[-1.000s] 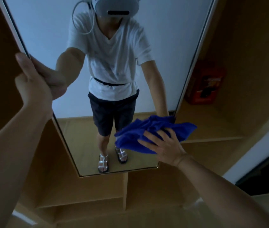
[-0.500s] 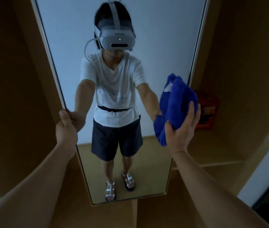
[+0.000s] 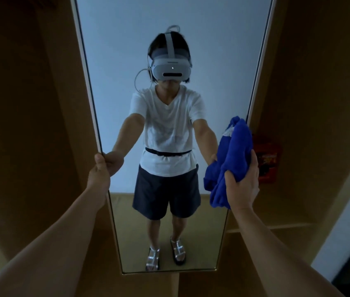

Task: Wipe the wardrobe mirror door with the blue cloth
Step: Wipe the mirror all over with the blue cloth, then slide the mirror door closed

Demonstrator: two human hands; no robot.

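The tall wardrobe mirror door (image 3: 110, 50) fills the middle of the head view, framed in pale trim, and reflects a person in a headset. My left hand (image 3: 98, 175) grips the door's left edge at mid height. My right hand (image 3: 242, 185) presses a bunched blue cloth (image 3: 232, 155) against the glass near the door's right edge. Part of the cloth lies under my palm and fingers.
Brown wardrobe panels stand to the left and right of the door. A red box (image 3: 267, 159) sits on a wooden shelf (image 3: 277, 224) in the open compartment at the right. More shelf dividers show below the mirror's bottom edge.
My right hand has carried the cloth up from the lower part of the glass to mid height at the right edge. My left hand still holds the left edge while the view has tilted upward.
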